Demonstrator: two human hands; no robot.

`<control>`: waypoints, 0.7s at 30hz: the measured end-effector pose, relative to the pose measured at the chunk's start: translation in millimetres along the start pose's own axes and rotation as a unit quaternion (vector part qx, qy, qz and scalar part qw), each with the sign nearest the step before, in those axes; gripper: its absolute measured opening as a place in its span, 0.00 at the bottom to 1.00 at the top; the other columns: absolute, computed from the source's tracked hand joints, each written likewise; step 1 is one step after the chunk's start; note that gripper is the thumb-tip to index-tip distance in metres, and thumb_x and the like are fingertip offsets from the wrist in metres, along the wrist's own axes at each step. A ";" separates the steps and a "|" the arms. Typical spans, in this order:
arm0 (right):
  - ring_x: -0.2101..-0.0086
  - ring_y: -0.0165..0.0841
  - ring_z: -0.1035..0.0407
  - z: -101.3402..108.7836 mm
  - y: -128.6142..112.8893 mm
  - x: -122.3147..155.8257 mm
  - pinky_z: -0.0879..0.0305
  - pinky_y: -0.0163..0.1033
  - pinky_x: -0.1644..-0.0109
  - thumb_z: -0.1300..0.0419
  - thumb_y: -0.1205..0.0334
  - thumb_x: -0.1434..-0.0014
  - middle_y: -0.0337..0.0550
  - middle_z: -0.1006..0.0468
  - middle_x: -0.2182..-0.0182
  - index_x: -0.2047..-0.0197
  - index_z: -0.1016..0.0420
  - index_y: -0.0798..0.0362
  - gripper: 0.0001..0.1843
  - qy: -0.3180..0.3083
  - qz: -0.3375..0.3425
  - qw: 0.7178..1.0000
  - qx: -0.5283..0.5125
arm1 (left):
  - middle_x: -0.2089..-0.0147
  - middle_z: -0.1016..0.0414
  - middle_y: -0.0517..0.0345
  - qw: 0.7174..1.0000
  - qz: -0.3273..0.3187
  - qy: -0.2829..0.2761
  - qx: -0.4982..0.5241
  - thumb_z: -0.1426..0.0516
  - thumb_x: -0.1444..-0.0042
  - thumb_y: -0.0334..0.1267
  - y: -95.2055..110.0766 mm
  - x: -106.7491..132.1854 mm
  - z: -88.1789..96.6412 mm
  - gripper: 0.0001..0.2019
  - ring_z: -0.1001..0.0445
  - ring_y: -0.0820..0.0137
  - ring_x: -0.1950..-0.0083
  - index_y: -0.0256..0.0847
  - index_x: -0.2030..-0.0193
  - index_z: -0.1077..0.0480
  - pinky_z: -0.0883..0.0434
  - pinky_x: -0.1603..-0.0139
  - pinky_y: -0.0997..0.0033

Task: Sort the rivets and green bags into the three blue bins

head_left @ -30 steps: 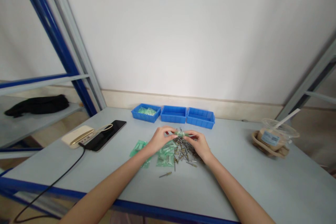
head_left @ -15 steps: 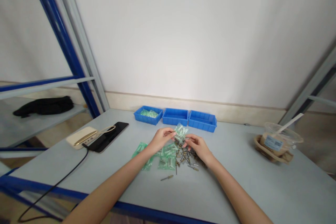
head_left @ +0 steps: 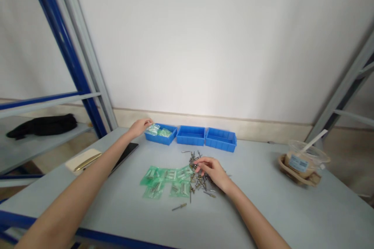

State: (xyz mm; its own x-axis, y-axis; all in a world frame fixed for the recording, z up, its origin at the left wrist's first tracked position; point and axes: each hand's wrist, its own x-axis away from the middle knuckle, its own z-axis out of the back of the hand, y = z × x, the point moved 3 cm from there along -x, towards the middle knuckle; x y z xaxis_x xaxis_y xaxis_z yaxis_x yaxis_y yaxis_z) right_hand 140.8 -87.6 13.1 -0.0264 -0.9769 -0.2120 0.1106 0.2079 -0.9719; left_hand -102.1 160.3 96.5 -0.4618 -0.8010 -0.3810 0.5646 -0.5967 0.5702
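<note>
Head view: left hand (head_left: 139, 127) moved to blue bin (head_left: 167, 140), gripping bag (head_left: 153, 129); right hand (head_left: 210, 170) open, empty, over rivets (head_left: 197, 171)

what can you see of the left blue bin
The left blue bin is a shallow, open-topped rectangular tray of bright blue plastic with ribbed outer walls. It is the leftmost of three in a row along the far edge of the grey table, just beside the middle bin. Green-tinted plastic bags lie inside. The left hand reaches its left end, with a clear plastic bag at the rim.
</note>
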 end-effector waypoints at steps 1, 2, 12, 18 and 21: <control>0.78 0.27 0.35 -0.6 -1.3 0.4 0.38 0.34 0.71 0.44 0.56 0.46 0.40 0.23 0.75 0.64 0.24 0.55 0.13 0.000 0.001 1.000 0.001 | 0.79 0.35 0.62 1.000 -0.002 -0.007 -0.010 0.49 0.47 0.43 -2.9 -2.1 0.7 0.13 0.38 0.70 0.72 0.38 0.76 0.37 0.41 0.69 0.74; 0.78 0.27 0.35 -1.1 -2.4 0.7 0.38 0.34 0.71 0.44 0.56 0.46 0.40 0.23 0.75 0.64 0.24 0.55 0.13 0.000 0.002 1.000 0.002 | 0.80 0.36 0.62 1.000 -0.003 -0.010 -0.012 0.49 0.47 0.43 -4.6 -4.2 0.4 0.13 0.38 0.70 0.72 0.38 0.78 0.38 0.42 0.69 0.74; 0.77 0.27 0.34 -1.6 -6.5 1.6 0.36 0.34 0.70 0.44 0.55 0.46 0.40 0.23 0.75 0.65 0.24 0.54 0.13 0.003 0.002 1.000 0.001 | 0.80 0.34 0.59 0.997 -0.001 -0.058 -0.053 0.47 0.55 0.38 -14.4 -36.2 -14.0 0.08 0.36 0.67 0.72 0.40 0.82 0.36 0.42 0.69 0.72; 0.77 0.28 0.34 -2.1 -7.6 2.0 0.36 0.34 0.70 0.44 0.55 0.46 0.39 0.23 0.76 0.65 0.24 0.53 0.13 -0.005 0.004 1.000 0.009 | 0.72 0.32 0.56 0.987 -0.008 -0.069 -0.142 0.44 0.59 0.36 -26.3 -26.4 -17.6 0.03 0.34 0.60 0.63 0.41 0.76 0.31 0.39 0.60 0.67; 0.77 0.28 0.33 -2.0 -7.5 2.3 0.36 0.34 0.70 0.44 0.56 0.46 0.39 0.23 0.75 0.65 0.24 0.54 0.12 -0.007 0.003 1.000 0.013 | 0.64 0.32 0.51 0.985 -0.052 0.030 -0.164 0.43 0.55 0.39 -13.6 -12.5 -10.0 0.08 0.36 0.56 0.56 0.39 0.68 0.28 0.40 0.53 0.62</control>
State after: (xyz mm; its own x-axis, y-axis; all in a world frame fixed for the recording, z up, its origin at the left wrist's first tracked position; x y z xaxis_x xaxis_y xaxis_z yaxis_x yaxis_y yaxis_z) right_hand 137.9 -91.3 19.7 -0.0124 -0.9765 -0.2154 0.1356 0.2118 -0.9679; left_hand -97.2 178.0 86.3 -0.4931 -0.7297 -0.4736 0.7109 -0.6518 0.2642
